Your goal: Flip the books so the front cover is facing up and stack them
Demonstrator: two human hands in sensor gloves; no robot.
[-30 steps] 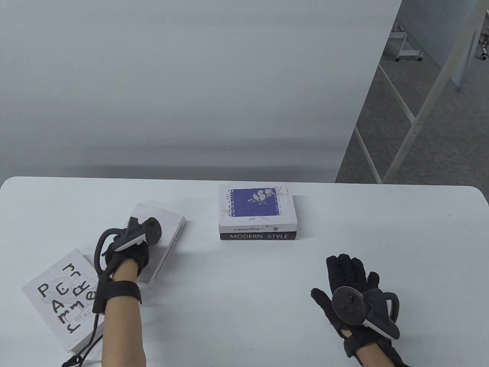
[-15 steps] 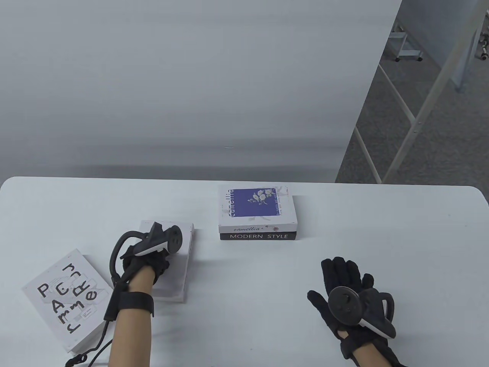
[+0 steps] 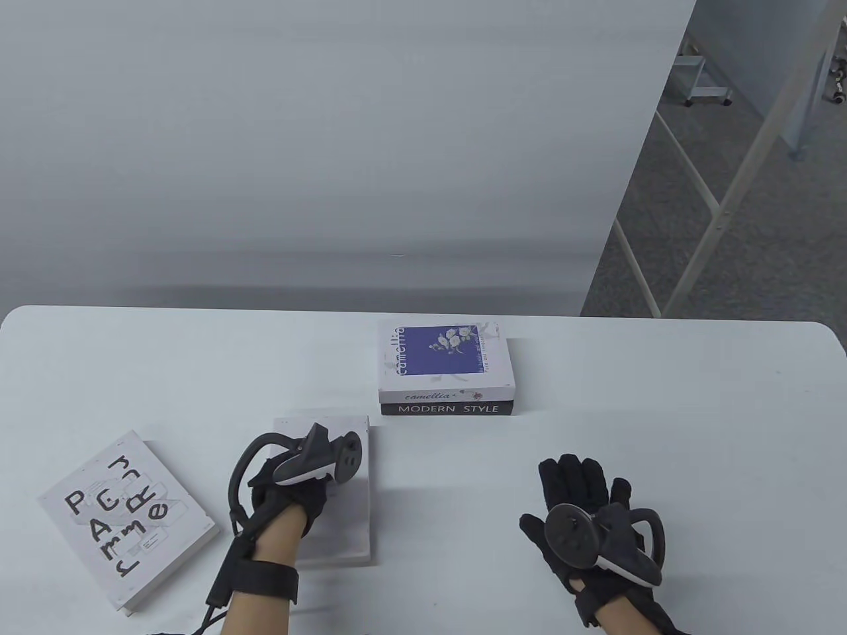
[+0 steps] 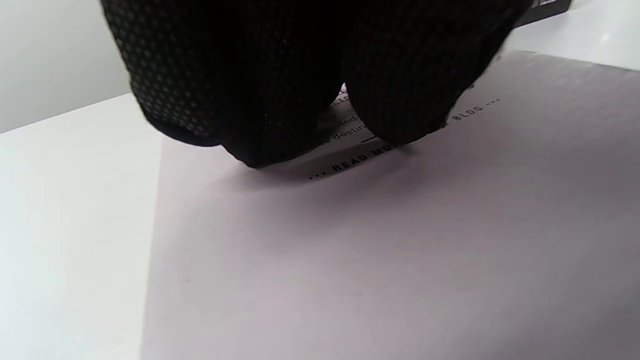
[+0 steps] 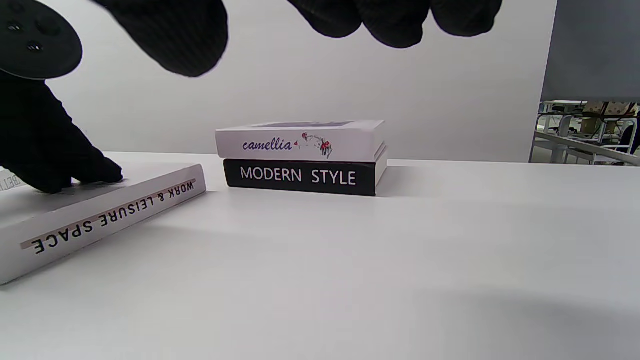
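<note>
My left hand presses its fingers down on the top of a white book lying flat at front centre-left. Its spine reads "WORK & LEISURE SPACE" in the right wrist view; only small print shows on the upward cover. A stack stands at the middle: the "camellia" book with its blue cover up, on the black "MODERN STYLE" book. A white book with large black letters lies at front left. My right hand lies open and empty on the table, front right.
The white table ends at rounded far corners against a grey wall. Beyond the right side are a carpeted floor and a white metal frame. A cable trails from my left wrist.
My left hand has slid the white book right and toward me, turning it until it is nearly square to the table edge. My right hand has drifted slightly left.
</note>
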